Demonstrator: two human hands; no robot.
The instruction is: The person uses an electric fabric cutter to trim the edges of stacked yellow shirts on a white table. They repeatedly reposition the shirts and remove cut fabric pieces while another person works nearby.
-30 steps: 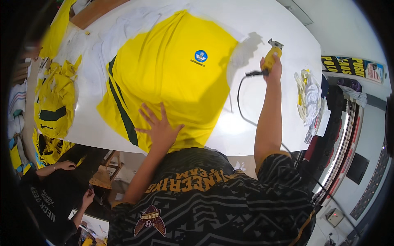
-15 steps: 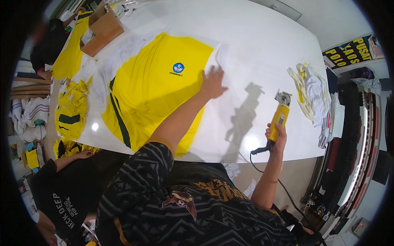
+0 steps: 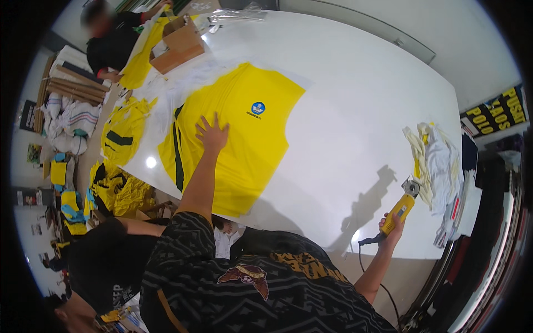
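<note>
My left hand [image 3: 212,133] lies with fingers spread on the yellow shirt panel [image 3: 252,147], which has a dark green stripe along its left side and a small blue emblem. Thin white fabric shows around the panel's upper edges. Near the table's right front edge, my right hand [image 3: 393,227] grips a yellow electric fabric cutter [image 3: 402,208], its round metal head pointing away from me and its black cord hanging down. The cutter is apart from the panel, beside a pile of white and cream fabric [image 3: 441,172] on the white table [image 3: 355,77].
A cardboard box [image 3: 177,55] stands at the back left, where a co-worker [image 3: 105,53] holds yellow fabric. Yellow scraps [image 3: 119,133] lie along the left side. Another person [image 3: 97,261] is at lower left. Fabric rolls [image 3: 499,238] line the right.
My left hand has moved from the panel's right edge back onto its middle. My right hand has drawn back toward me with the cutter. The view has shifted, showing more of the far-left co-worker.
</note>
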